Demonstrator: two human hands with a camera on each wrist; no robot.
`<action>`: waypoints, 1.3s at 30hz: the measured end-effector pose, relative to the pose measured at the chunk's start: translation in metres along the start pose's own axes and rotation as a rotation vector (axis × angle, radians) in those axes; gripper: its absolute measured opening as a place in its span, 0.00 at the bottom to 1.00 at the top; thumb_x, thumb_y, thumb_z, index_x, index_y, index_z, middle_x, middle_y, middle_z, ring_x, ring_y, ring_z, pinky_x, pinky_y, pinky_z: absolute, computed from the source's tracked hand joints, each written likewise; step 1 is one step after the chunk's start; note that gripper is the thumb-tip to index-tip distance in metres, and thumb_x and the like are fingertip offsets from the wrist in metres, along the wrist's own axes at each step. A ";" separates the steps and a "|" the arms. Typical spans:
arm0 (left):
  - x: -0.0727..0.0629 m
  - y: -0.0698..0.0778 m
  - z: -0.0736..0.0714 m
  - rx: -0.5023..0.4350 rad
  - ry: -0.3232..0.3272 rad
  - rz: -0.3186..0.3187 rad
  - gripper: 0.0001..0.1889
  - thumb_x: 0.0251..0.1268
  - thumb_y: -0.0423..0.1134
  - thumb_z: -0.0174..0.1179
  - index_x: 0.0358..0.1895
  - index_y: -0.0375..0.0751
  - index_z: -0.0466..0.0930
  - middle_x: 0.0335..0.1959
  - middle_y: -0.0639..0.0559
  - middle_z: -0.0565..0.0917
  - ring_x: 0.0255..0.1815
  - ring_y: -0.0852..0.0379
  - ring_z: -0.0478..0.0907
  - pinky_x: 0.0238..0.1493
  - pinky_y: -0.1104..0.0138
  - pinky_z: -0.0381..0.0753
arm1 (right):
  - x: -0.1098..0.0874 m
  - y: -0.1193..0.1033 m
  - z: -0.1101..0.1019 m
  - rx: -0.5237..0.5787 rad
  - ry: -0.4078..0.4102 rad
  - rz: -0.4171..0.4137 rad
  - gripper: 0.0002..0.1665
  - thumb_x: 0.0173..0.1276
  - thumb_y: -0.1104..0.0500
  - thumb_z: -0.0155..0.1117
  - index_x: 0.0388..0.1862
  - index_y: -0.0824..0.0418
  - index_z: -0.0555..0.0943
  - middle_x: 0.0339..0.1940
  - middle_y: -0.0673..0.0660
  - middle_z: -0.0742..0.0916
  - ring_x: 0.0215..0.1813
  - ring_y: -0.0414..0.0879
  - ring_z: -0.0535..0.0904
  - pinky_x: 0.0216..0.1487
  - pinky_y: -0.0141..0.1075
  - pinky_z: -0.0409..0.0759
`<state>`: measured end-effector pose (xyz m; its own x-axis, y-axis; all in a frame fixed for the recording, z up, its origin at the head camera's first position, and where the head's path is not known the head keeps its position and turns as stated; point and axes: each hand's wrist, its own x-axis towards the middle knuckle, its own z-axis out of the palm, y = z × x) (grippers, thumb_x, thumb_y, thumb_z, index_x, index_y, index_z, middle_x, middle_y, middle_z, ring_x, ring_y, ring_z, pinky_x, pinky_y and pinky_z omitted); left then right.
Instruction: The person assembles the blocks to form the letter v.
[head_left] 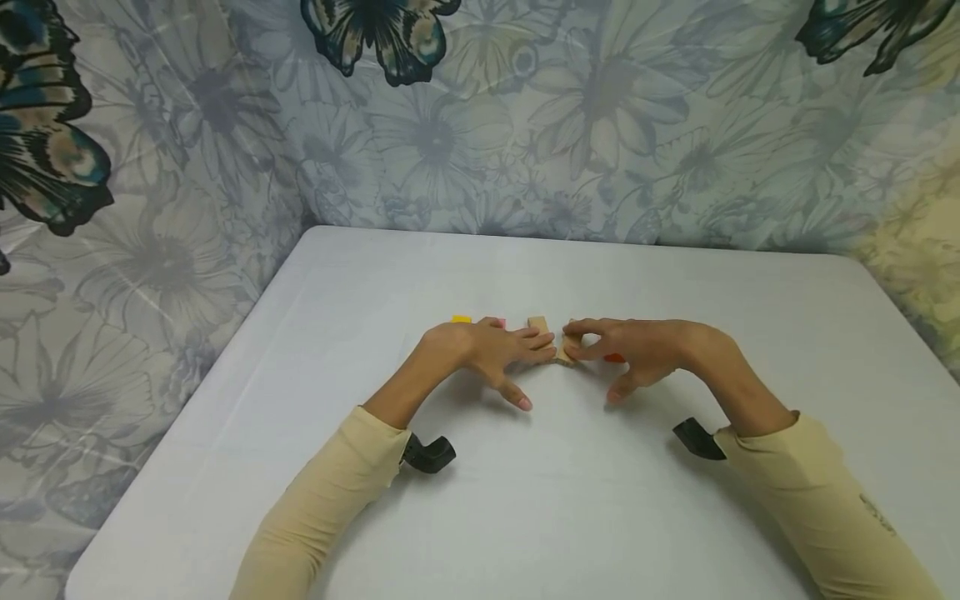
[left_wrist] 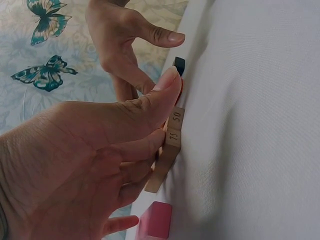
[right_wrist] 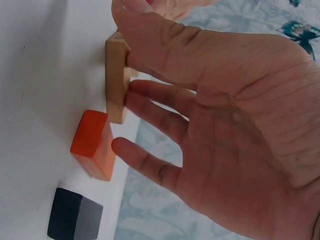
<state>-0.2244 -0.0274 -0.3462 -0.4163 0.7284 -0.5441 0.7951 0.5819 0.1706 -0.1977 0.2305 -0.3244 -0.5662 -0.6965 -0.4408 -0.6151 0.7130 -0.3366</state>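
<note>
Two wooden blocks stand side by side between the hands, their near ends meeting. The left one point(left_wrist: 163, 167) bears a number that looks like 75 or 15; the right one point(left_wrist: 176, 114) is marked 50. My left hand point(head_left: 501, 350) touches the outer side of the left block with its fingertips, thumb held apart and fingers mostly straight. From the other side my right hand point(head_left: 637, 348) rests extended fingertips on the right block, its thumb free. In the right wrist view, an orange block point(right_wrist: 92, 142) lies close to one right fingertip.
Beyond the left hand are a pink block point(left_wrist: 159, 219) and a yellow block point(head_left: 461, 318). A black block point(right_wrist: 75, 215) sits past the orange one. All lie on a white table point(head_left: 525, 500) against flowered, butterfly-printed walls point(head_left: 450, 150). Dark devices point(head_left: 431, 454) project from the sleeves.
</note>
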 end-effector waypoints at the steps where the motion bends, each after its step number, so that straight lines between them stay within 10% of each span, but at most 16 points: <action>1: 0.000 0.000 0.000 0.000 -0.001 0.000 0.51 0.70 0.72 0.56 0.87 0.61 0.39 0.89 0.61 0.34 0.90 0.60 0.32 0.89 0.47 0.40 | 0.000 0.000 0.000 -0.004 0.002 -0.001 0.49 0.65 0.48 0.78 0.81 0.56 0.68 0.87 0.65 0.59 0.84 0.70 0.59 0.76 0.68 0.67; 39: -0.001 -0.001 -0.001 -0.014 0.008 0.007 0.50 0.71 0.71 0.56 0.87 0.61 0.40 0.89 0.61 0.34 0.90 0.59 0.32 0.89 0.45 0.39 | 0.002 -0.002 -0.001 -0.010 -0.025 0.032 0.52 0.64 0.44 0.78 0.81 0.57 0.67 0.87 0.65 0.58 0.79 0.65 0.68 0.74 0.64 0.72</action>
<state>-0.2251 -0.0283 -0.3455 -0.4141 0.7353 -0.5365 0.7920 0.5816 0.1858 -0.1983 0.2278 -0.3233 -0.5719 -0.6710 -0.4718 -0.6026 0.7339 -0.3134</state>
